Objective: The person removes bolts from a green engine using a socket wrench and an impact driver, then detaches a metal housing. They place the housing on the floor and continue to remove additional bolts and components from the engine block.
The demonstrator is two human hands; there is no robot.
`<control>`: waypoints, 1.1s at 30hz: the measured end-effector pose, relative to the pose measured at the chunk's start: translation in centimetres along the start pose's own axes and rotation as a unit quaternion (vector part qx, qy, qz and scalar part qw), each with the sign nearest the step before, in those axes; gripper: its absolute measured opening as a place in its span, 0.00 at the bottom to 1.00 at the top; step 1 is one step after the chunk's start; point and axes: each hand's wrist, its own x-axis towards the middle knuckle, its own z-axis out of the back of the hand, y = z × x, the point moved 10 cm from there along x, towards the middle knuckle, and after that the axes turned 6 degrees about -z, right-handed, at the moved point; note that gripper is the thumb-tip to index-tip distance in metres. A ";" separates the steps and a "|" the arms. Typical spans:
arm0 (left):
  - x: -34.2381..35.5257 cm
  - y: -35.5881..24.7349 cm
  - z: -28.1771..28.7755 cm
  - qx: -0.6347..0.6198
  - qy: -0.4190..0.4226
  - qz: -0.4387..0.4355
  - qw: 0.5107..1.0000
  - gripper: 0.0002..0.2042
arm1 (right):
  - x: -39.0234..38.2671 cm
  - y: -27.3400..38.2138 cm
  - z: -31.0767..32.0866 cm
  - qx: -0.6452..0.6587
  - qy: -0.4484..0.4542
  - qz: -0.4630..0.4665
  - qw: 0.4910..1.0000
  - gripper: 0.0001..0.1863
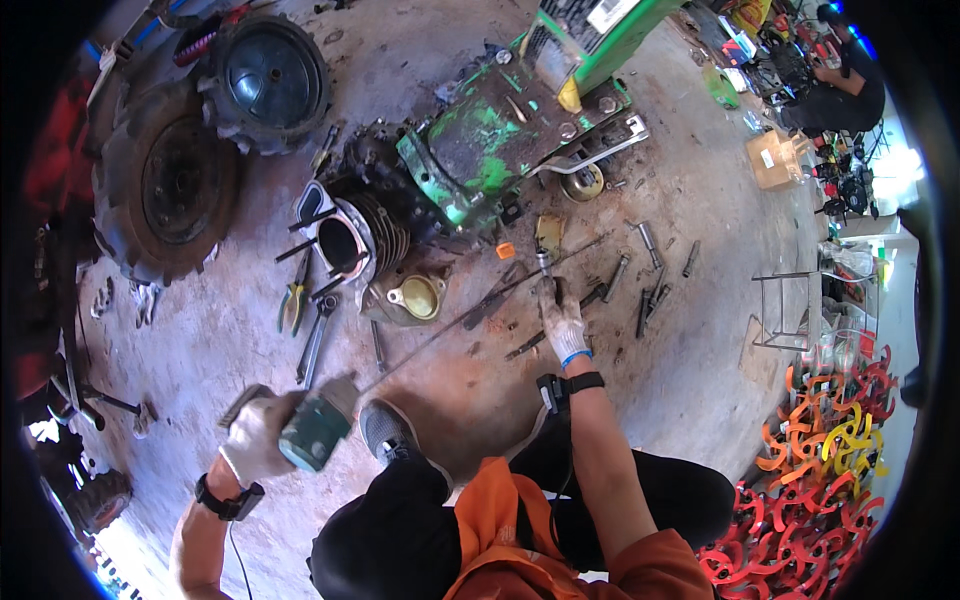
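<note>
My left hand (258, 440), in a pale work glove, is closed around a blocky green-and-grey power tool (316, 432) near my left shoe; its exact kind is hard to make out. In the middle, my gloved right hand (562, 318) holds a silver socket (543, 262) upright just above the floor. Ahead of it lie a small orange piece (505, 250) and a rectangular tan metal part (549, 235). Several sockets and extension bars, including a socket bar (617, 278), lie to its right. A finned engine cylinder (345, 245) stands ahead, beside a round yellowish metal cover (418, 297).
A green machine body (485, 140) fills the far middle, with a long wrench (600, 152) resting by it. Two tyred wheels (180, 185) stand far left. Pliers (293, 300) and wrenches (318, 340) lie left. Red and orange curved blades (800, 520) pile up right; another person (840, 90) works far right.
</note>
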 end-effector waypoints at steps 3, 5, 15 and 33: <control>-3.2 5.6 -0.2 0.026 -0.053 0.109 0.992 0.31 | -0.1 -0.6 0.4 -0.287 -0.010 0.026 0.958 0.15; -4.5 10.4 -0.6 0.088 -0.080 0.155 0.981 0.35 | 0.0 -2.8 -0.3 -0.413 0.027 -0.044 0.909 0.15; -11.6 32.1 -6.2 0.105 -0.137 0.297 0.939 0.40 | 0.2 1.7 -1.0 -0.374 0.044 -0.023 0.926 0.16; -6.0 19.0 -6.1 0.205 -0.198 0.083 0.955 0.31 | 7.5 4.5 -5.7 -0.503 0.161 0.007 0.849 0.17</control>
